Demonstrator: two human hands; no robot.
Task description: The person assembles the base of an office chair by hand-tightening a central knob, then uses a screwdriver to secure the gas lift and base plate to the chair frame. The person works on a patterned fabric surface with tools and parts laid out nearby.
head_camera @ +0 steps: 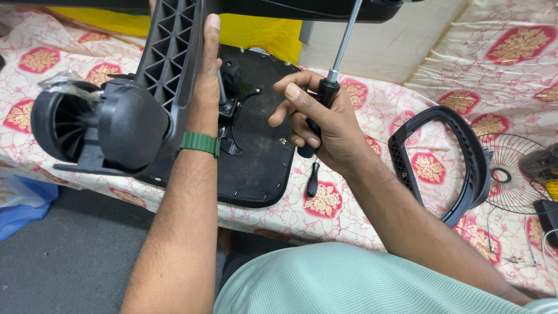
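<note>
My left hand point(204, 81) lies flat against a black ribbed plastic chair-base leg point(168, 52) and holds it upright; a green band circles that wrist. A black caster wheel point(87, 125) sits at the leg's lower end on the left. My right hand point(317, 119) is shut on the black handle of a long screwdriver point(340, 52) whose metal shaft points up toward a black part at the top edge. Behind both hands a black upholstered seat pan point(261, 151) with a metal mechanism lies upside down on the bed.
A second small black screwdriver point(313, 179) lies on the floral sheet point(372, 192) below my right hand. A black curved armrest loop point(465, 157) rests to the right, a wire fan grille point(514, 174) beyond it. Grey floor and blue plastic sit at lower left.
</note>
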